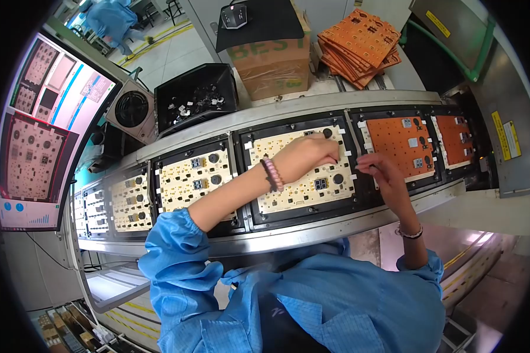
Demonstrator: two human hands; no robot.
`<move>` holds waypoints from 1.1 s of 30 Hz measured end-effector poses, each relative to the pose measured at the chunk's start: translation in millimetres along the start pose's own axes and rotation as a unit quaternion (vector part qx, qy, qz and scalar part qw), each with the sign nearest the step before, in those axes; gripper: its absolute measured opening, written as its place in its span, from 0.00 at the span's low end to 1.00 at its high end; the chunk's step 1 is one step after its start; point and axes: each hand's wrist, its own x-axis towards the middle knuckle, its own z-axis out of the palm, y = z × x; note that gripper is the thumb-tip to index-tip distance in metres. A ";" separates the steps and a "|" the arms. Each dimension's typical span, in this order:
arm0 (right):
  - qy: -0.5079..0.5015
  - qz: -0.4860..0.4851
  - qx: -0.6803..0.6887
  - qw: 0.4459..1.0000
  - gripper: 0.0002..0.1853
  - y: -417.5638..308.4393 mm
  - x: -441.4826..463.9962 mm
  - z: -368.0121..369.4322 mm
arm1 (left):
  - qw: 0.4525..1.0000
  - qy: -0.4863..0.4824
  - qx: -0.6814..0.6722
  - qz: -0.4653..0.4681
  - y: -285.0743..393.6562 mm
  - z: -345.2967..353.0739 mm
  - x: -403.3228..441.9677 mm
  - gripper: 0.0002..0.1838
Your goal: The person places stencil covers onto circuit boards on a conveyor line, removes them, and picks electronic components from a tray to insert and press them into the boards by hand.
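Note:
My left hand [312, 154], with a beaded bracelet at the wrist, reaches over a cream circuit board [277, 202] in a black frame. Its fingers are curled together near the board's upper right part, hiding whatever is between them. A small digit display [320, 184] and a round black part [338, 179] sit on the board below that hand. My right hand [386, 176] is held over the gap between this board and the orange-brown board [394, 147]. Its thumb and fingertips are pinched close together; anything in them is too small to make out.
More framed boards, such as a cream one [182, 182], line the metal-edged conveyor [288, 236]. Behind it are a black bin [197, 73] of small parts, a cardboard box [271, 67] and stacked orange boards [362, 41]. A monitor [35, 147] stands left; a person [109, 23] is farther back.

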 end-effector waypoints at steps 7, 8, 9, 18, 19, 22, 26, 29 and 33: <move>0.127 0.123 0.109 0.978 0.09 -2.1 -6.4 -18.3 | 0.919 -0.054 0.337 0.198 -6.2 11.3 7.5 0.09; 0.125 0.134 0.098 0.978 0.08 -4.6 -6.2 -19.6 | 0.917 -0.057 0.338 0.203 -7.6 12.7 8.5 0.09; 0.123 0.143 0.087 0.978 0.08 -6.4 -5.3 -20.1 | 0.915 -0.061 0.339 0.208 -10.4 13.3 9.8 0.09; 0.072 0.042 -0.003 0.996 0.09 -1.1 10.2 -18.4 | 0.921 -0.049 0.307 0.233 -19.2 15.5 13.4 0.08; 0.066 0.026 -0.025 0.997 0.09 -3.4 14.8 -16.6 | 0.920 -0.045 0.309 0.237 -20.5 17.2 13.1 0.08; 0.051 0.026 -0.038 0.998 0.10 -0.2 31.4 -11.8 | 0.915 -0.057 0.317 0.242 -20.4 15.2 14.3 0.07; 0.045 0.015 -0.041 0.998 0.10 -5.7 50.4 -2.8 | 0.902 -0.060 0.345 0.252 -17.6 17.2 14.4 0.10; 0.029 -0.008 -0.074 0.997 0.12 1.6 64.6 3.3 | 0.918 -0.054 0.325 0.221 -13.7 14.1 14.2 0.13; -0.035 0.002 -0.166 0.986 0.15 10.5 80.6 12.4 | 0.955 -0.020 0.268 0.128 1.7 -11.9 0.1 0.18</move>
